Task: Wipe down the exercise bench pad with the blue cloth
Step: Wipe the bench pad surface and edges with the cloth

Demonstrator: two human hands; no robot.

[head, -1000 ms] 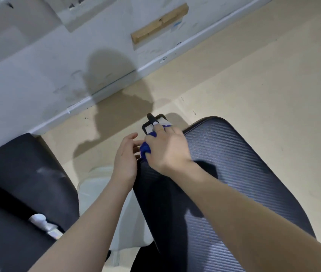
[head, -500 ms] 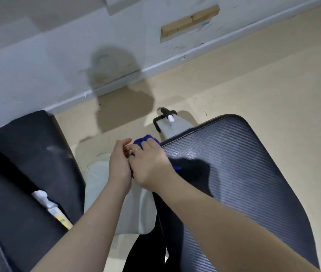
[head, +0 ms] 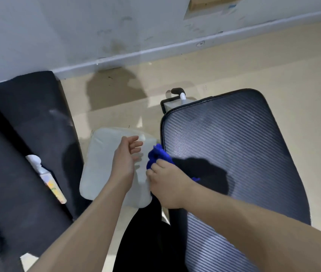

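The exercise bench pad (head: 234, 146) is dark with a carbon-weave texture and fills the right half of the view. A bunched blue cloth (head: 158, 157) lies against the pad's left edge. My right hand (head: 167, 183) is closed on the cloth and presses it to that edge. My left hand (head: 125, 160) hovers just left of the cloth, fingers spread and curled, holding nothing.
A white cushion-like pad (head: 100, 163) lies on the beige floor under my left hand. A black mat or pad (head: 18, 144) at the left carries a white bottle with a yellow label (head: 46, 179). The bench's black frame end (head: 176, 95) sticks out near the grey wall (head: 116, 26).
My right hand has dragged the cloth down the pad's left edge towards me. My left hand has let go and opened. The camera has shifted, so more of the pad's far end shows.
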